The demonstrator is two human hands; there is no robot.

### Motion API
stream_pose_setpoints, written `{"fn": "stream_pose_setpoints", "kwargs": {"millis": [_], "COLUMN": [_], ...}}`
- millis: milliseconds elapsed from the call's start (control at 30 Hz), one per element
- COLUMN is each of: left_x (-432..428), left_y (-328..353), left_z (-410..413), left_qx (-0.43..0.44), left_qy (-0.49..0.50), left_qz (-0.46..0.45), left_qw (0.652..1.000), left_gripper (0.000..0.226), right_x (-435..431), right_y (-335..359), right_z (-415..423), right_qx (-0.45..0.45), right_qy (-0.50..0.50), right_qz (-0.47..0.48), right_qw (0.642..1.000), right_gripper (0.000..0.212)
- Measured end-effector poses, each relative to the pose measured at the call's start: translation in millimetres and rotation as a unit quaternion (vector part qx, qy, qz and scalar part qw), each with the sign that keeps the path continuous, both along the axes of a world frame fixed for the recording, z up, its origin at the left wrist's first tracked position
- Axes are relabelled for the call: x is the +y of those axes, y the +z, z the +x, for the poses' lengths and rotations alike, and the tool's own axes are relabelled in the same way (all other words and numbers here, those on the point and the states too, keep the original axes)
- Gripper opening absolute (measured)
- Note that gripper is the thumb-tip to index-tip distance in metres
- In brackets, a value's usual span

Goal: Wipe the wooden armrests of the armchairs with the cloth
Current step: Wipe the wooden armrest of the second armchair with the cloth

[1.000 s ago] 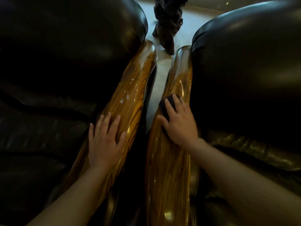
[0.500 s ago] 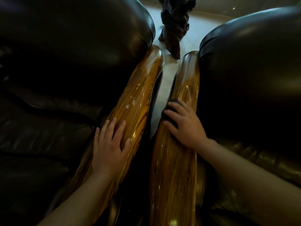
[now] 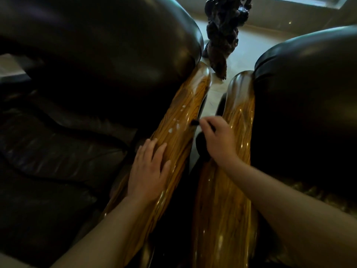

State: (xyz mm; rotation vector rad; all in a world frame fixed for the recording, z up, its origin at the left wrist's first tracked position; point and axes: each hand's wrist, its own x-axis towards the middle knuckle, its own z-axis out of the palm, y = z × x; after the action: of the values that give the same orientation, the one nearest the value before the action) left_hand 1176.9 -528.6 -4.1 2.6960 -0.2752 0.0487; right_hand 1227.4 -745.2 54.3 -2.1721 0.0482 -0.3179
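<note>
- A dark leather armchair (image 3: pixel 87 78) fills the left of the view; its wooden armrest (image 3: pixel 185 120) runs along its right edge, from the near bottom up to a rounded far end.
- The left hand (image 3: pixel 148 171) is laid flat on the middle of this armrest, fingers (image 3: pixel 154 149) spread and extended, nothing gripped. It appears to serve as a brace.
- Pale spots (image 3: pixel 176 127) are seen on the glossy wood just beyond the left fingertips, nearer the armrest's right edge. These are judged to be the mark to be removed.
- A dark cloth (image 3: pixel 201 146) is held bunched in the right hand (image 3: pixel 220 140), over the narrow gap between the two armrests. The right fingers are curled closed around it; a corner of the cloth protrudes at the right edge of the left armrest, just beside the spots. Whether it touches the wood cannot be told.
- The second armrest (image 3: pixel 237 120) lies under the right wrist, along the left edge of the second armchair (image 3: pixel 309 93).
- For the step in hand, the cloth should be pressed flat on the spots and drawn along the grain, with long strokes from the far end toward the near end.
- The left hand should be moved clear before the strokes reach it, so that no strip is left unwiped.
- A dark carved object (image 3: pixel 224 26) stands on the floor beyond the armrests.
</note>
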Motion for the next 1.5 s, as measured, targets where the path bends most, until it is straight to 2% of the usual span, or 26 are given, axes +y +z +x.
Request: {"fn": "stream_pose_setpoints", "kwargs": {"millis": [67, 100, 200, 267, 333, 400, 567, 700, 800, 867, 967, 1133, 1233, 1367, 1500], "left_x": [0, 0, 3, 4, 6, 6, 5, 3, 4, 5, 4, 3, 2, 2, 2], "left_y": [-5, -6, -9, -10, -11, -12, -6, -4, -6, -7, -5, -4, -2, -1, 0], "left_z": [-2, -3, -4, -2, -1, 0, -1, -1, 2, 2, 1, 1, 1, 1, 1], "left_qx": [-0.007, -0.011, -0.023, -0.026, -0.029, -0.027, -0.020, -0.016, -0.025, -0.025, -0.024, -0.012, -0.008, -0.010, -0.006], "left_qy": [0.007, 0.012, 0.016, 0.015, 0.017, 0.015, 0.011, 0.010, 0.005, 0.006, 0.006, 0.007, 0.005, 0.007, 0.010], "left_qz": [-0.007, -0.015, -0.040, -0.049, -0.050, -0.044, -0.031, -0.038, -0.047, -0.043, -0.036, -0.027, -0.032, -0.036, -0.040], "left_qw": [1.000, 1.000, 0.999, 0.998, 0.998, 0.999, 0.999, 0.999, 0.999, 0.999, 0.999, 1.000, 0.999, 0.999, 0.999], "left_gripper": [0.059, 0.060, 0.059, 0.057, 0.055, 0.055, 0.055, 0.057, 0.056, 0.056, 0.056, 0.056, 0.057, 0.058, 0.056], "right_x": [10, 14, 23, 22, 16, 5, 10, 14, 5, 5, 7, 8, 11, 15, 19], "right_y": [10, 13, 11, 4, -5, -15, -35, -35, -28, -23, -19, -24, -24, -18, 8], "right_z": [37, 54, 94, 112, 123, 123, 87, 106, 147, 156, 123, 70, 90, 135, 161], "right_qx": [0.012, 0.009, -0.006, -0.002, 0.019, 0.019, 0.054, 0.070, 0.098, 0.101, 0.055, -0.005, -0.021, 0.001, 0.008], "right_qy": [-0.034, -0.036, 0.004, 0.068, 0.153, 0.187, 0.098, 0.090, 0.035, 0.020, 0.070, 0.134, 0.128, 0.097, 0.059], "right_qz": [0.055, 0.048, -0.030, -0.086, -0.185, -0.221, -0.094, -0.107, -0.089, -0.116, -0.179, -0.176, -0.250, -0.318, -0.278], "right_qw": [0.998, 0.998, 1.000, 0.994, 0.970, 0.957, 0.989, 0.988, 0.991, 0.988, 0.980, 0.975, 0.960, 0.943, 0.959], "right_gripper": [0.023, 0.026, 0.028, 0.026, 0.030, 0.034, 0.042, 0.043, 0.045, 0.042, 0.035, 0.030, 0.029, 0.030, 0.029]}}
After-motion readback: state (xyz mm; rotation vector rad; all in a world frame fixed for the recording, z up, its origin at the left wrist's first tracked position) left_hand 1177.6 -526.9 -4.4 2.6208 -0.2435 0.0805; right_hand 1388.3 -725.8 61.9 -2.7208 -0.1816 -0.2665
